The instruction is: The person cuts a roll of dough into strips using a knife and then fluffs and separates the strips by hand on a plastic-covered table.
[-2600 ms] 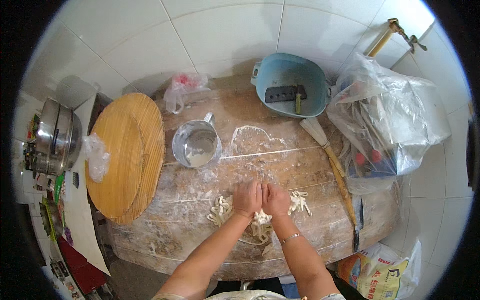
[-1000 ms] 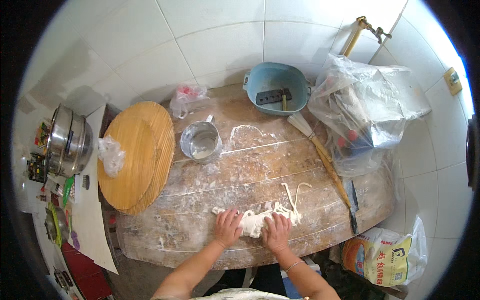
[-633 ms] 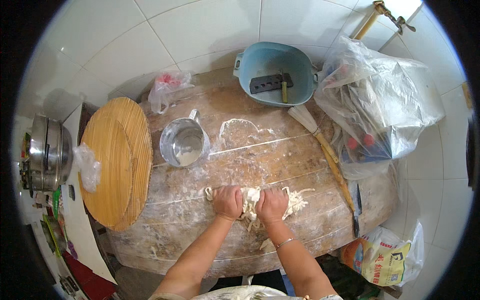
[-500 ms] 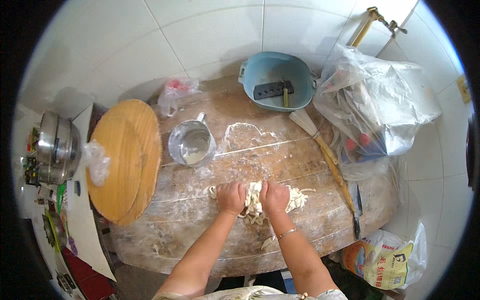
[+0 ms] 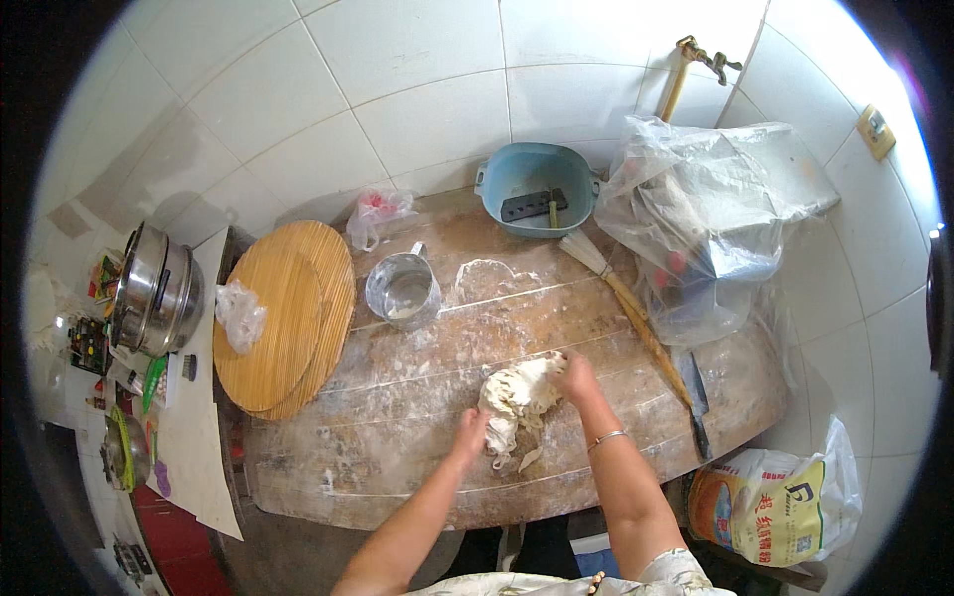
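Observation:
A lumpy, shaggy mass of pale dough (image 5: 519, 389) lies on the floured wooden board (image 5: 397, 452), in front of me. My left hand (image 5: 473, 433) is closed on the near left end of the dough. At its far right end, my right hand (image 5: 575, 378) grips another part, with a bracelet on that wrist. The fingertips of both hands are partly hidden by the dough. Small loose scraps of dough lie just below the mass. A metal cup with a handle (image 5: 402, 289), floury inside, stands further back on the left.
Two round slatted lids (image 5: 298, 328) lean at the left. At the back stands a blue basin (image 5: 527, 164) with a dark strip in it. A brush (image 5: 636, 313) and a knife (image 5: 698, 397) lie to the right, near a plastic-covered pile (image 5: 711, 228). A flour bag (image 5: 765, 507) sits below right.
Both hands have shifted from pressing side by side on the dough to holding its opposite ends. The spread pieces are gathered into a tighter lump, turned at a slant. The view has shifted.

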`<state>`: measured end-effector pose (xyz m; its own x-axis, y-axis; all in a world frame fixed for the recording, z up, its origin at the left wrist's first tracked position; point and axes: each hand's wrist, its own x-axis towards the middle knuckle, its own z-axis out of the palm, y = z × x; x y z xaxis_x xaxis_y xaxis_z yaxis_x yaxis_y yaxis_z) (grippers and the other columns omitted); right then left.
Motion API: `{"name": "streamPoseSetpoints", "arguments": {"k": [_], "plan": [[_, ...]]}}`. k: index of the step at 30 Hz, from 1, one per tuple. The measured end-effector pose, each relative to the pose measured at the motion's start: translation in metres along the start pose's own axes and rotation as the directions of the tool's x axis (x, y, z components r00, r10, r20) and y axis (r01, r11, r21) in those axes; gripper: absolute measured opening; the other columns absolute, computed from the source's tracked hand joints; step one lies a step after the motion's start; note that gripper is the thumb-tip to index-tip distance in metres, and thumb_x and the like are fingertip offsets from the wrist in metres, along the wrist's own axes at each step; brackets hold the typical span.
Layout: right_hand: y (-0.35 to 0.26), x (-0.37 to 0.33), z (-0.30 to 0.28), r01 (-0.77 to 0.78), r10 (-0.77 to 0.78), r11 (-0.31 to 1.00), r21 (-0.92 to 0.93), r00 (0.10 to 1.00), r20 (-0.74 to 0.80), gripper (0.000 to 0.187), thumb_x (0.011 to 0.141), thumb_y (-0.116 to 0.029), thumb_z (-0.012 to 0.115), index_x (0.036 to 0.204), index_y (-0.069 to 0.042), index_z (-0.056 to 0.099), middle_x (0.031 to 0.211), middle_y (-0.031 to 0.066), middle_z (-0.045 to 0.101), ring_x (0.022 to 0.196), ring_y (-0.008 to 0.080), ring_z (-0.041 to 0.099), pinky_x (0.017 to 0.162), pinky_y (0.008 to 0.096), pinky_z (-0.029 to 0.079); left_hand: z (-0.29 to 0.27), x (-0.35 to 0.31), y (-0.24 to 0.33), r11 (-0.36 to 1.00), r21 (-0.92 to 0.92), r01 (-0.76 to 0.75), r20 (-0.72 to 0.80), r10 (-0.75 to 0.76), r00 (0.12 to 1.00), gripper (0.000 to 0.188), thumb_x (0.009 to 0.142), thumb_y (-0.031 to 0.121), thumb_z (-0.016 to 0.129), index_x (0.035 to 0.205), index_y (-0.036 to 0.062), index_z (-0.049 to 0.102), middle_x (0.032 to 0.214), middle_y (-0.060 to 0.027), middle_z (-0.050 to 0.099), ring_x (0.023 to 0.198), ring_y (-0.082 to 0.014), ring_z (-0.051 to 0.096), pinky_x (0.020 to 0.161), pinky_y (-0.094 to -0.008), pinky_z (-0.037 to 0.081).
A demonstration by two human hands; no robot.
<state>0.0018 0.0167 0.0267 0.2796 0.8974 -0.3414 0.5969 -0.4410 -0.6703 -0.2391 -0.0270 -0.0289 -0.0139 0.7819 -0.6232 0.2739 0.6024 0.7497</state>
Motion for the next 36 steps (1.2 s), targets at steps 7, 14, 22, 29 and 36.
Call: {"name": "streamPoseSetpoints", "arguments": {"k": [7,14,22,29,36], "plan": [[-0.058,-0.069,0.046,0.557,-0.541,0.830,-0.003,0.805,-0.245,0.039,0.067,-0.001,0.065,0.106,0.000,0.059,0.099,0.0197,0.058,0.090,0.0382,0.055,0.079,0.0446,0.047,-0.013,0.051,0.095,0.831,0.134,-0.539,-0.033,0.548,0.836,0.041,0.095,0.036,0.048,0.110,-0.0003,0.061,0.103,-0.0194,0.065,0.102,-0.0333,0.060,0.089,-0.0391,0.045],[-0.006,-0.108,0.112,0.802,-0.802,0.596,-0.040,0.592,-0.085,0.034,0.074,0.003,0.060,0.108,0.003,0.055,0.112,0.0225,0.053,0.100,0.0401,0.054,0.086,0.0458,0.047,0.011,0.006,0.109,0.237,0.858,-0.457,0.329,0.431,0.841,0.034,0.086,0.030,0.054,0.106,0.0052,0.064,0.110,-0.0161,0.062,0.112,-0.0341,0.053,0.095,-0.0491,0.038],[0.041,-0.153,0.075,0.632,-0.631,0.773,0.053,0.775,-0.046,0.033,0.073,0.001,0.063,0.106,-0.003,0.058,0.115,0.0205,0.058,0.103,0.0406,0.056,0.086,0.0450,0.048,0.013,-0.009,0.042,0.155,0.799,-0.581,0.358,0.654,0.666,0.035,0.076,0.034,0.058,0.100,0.0083,0.063,0.101,-0.0131,0.058,0.098,-0.0335,0.052,0.085,-0.0515,0.040],[0.039,-0.080,0.026,0.453,-0.419,0.883,0.119,0.878,-0.234,0.020,0.079,-0.003,0.061,0.098,-0.004,0.061,0.106,0.0182,0.063,0.090,0.0369,0.062,0.077,0.0438,0.050,0.039,0.050,0.071,0.139,0.736,-0.663,0.472,0.597,0.649,0.028,0.077,0.033,0.058,0.095,0.0135,0.066,0.103,-0.0115,0.062,0.102,-0.0319,0.055,0.088,-0.0504,0.040],[0.045,-0.039,0.003,0.096,-0.069,0.965,0.246,0.991,-0.117,0.021,0.088,-0.015,0.056,0.102,-0.002,0.064,0.088,0.0209,0.066,0.080,0.0362,0.063,0.072,0.0428,0.051,0.058,0.078,0.107,0.377,0.828,-0.414,0.125,0.595,0.794,0.022,0.084,0.030,0.055,0.090,0.0117,0.066,0.100,-0.0123,0.065,0.106,-0.0317,0.056,0.095,-0.0545,0.035]]}}
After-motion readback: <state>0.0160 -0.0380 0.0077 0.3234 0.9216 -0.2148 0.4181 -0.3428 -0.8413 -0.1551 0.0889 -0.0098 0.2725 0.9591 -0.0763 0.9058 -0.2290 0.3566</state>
